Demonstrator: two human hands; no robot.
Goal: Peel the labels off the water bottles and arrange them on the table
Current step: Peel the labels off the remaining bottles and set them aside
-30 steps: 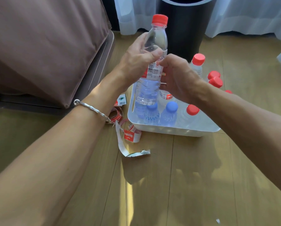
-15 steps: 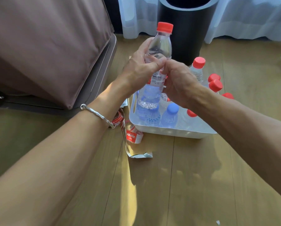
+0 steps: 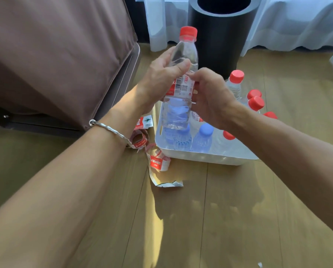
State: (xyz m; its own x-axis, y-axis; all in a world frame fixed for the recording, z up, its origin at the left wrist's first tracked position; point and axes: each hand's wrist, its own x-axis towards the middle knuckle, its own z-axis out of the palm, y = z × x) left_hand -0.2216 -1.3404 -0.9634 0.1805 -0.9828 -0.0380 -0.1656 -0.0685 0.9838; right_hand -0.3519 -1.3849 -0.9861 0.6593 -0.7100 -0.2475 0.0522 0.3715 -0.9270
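Peeling — left hand point(image 3: 161, 74) grips clear red-capped plastic bottle point(image 3: 185, 53) | right hand point(image 3: 210, 95) pinches its red label point(image 3: 182, 87) | next — we tear steadily

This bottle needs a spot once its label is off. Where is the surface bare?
Bare wood spreads on the near side of the white tray, right of the peeled labels. More lies right of the standing red-capped bottles. Crowded: the tray itself, full of bottles, and its left side, littered with labels.

Held bottle point(image 3: 178, 111) above tray point(image 3: 206, 158) of bottles point(image 3: 202, 137), loose labels point(image 3: 159, 163) left, bin point(image 3: 220, 41) behind
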